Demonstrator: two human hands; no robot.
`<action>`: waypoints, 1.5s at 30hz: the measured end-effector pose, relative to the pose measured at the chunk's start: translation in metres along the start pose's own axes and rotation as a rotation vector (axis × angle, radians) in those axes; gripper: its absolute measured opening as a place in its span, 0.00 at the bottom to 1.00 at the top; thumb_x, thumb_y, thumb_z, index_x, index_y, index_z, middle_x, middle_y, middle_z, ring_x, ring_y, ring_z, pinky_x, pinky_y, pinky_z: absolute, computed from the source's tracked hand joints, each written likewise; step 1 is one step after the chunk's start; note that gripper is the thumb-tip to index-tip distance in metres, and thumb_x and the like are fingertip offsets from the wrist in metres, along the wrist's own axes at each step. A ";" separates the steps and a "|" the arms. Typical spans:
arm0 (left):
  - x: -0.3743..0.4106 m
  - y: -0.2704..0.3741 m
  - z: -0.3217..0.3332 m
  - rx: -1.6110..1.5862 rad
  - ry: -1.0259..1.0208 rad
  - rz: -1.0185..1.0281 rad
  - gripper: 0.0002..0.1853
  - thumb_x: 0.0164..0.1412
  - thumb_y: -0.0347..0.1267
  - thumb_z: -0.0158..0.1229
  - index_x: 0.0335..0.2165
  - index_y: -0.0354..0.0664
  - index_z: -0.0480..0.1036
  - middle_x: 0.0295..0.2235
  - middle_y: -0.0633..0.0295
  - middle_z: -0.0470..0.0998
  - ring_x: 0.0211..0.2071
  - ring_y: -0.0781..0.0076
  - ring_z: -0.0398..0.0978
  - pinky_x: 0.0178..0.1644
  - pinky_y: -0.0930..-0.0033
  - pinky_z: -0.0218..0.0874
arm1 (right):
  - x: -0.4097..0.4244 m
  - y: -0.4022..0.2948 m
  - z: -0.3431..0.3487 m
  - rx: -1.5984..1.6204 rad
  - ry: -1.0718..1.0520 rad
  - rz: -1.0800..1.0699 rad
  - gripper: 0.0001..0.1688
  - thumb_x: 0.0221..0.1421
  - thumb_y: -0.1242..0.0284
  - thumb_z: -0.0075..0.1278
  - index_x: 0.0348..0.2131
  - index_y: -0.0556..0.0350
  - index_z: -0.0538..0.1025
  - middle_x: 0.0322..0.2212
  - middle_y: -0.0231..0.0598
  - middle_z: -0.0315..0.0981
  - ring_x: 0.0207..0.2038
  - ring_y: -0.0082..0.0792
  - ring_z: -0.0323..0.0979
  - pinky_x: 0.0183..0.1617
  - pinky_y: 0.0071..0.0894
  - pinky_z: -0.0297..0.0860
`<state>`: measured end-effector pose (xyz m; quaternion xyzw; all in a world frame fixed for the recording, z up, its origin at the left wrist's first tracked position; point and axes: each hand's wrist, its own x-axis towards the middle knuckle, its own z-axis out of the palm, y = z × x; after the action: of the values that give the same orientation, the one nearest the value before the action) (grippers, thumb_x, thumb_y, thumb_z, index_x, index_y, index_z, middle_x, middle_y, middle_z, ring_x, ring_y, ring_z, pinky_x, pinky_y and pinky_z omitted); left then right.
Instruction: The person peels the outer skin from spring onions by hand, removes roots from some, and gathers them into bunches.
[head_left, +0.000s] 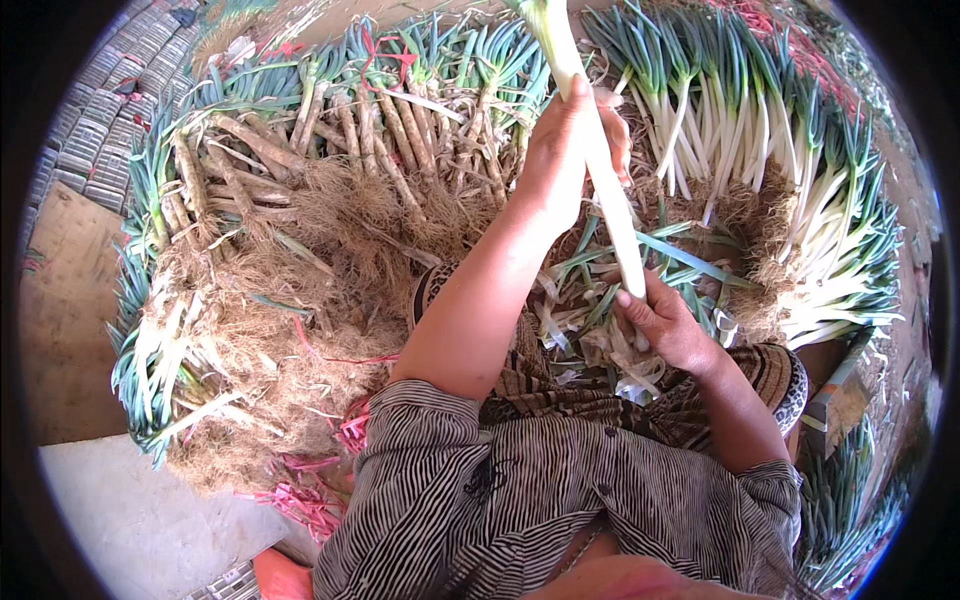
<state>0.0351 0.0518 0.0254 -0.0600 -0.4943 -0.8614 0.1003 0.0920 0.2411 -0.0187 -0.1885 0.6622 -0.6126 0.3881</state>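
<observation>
A long, pale Welsh onion stalk (615, 202) slants across the view in front of my chest, its green upper end cut off by the top edge. My left hand (566, 142) is wrapped around its upper white part. Lower down, my right hand (667, 319) grips the root end between thumb and fingers; any roots there are hidden. Below that hand, peeled skins and leaf scraps (592, 330) lie heaped between my knees.
Unpeeled onions (397, 127) with brown skins and matted roots (255, 315) pile up on the left. White, clean-looking stalks (720, 127) fan out on the right, roots inward. Pink plastic ties (300, 510) lie near my left side, beside a pale board (157, 502).
</observation>
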 end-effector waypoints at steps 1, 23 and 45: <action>0.000 0.001 -0.002 -0.002 0.003 0.004 0.24 0.61 0.48 0.33 0.36 0.37 0.62 0.21 0.59 0.69 0.19 0.72 0.67 0.23 0.67 0.61 | 0.000 0.001 0.000 0.041 -0.033 0.010 0.17 0.59 0.65 0.37 0.42 0.60 0.62 0.15 0.26 0.59 0.14 0.13 0.54 0.17 0.12 0.54; -0.009 -0.042 0.021 -0.182 -0.162 -0.211 0.26 0.54 0.43 0.50 0.46 0.36 0.60 0.39 0.59 0.70 0.40 0.69 0.69 0.46 0.66 0.62 | 0.021 -0.034 -0.045 -0.184 0.482 -0.619 0.24 0.46 0.71 0.55 0.42 0.60 0.65 0.26 0.37 0.71 0.30 0.22 0.70 0.33 0.20 0.68; 0.031 0.018 -0.079 -0.417 0.051 0.118 0.18 0.59 0.47 0.41 0.27 0.43 0.60 0.23 0.65 0.63 0.20 0.76 0.57 0.23 0.74 0.51 | -0.026 0.091 -0.056 -1.086 -0.097 0.306 0.16 0.41 0.68 0.50 0.30 0.59 0.67 0.27 0.47 0.70 0.30 0.44 0.70 0.35 0.40 0.65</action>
<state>0.0089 -0.0289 0.0073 -0.0866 -0.2984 -0.9389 0.1482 0.0867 0.3131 -0.1011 -0.2907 0.8836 -0.1115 0.3499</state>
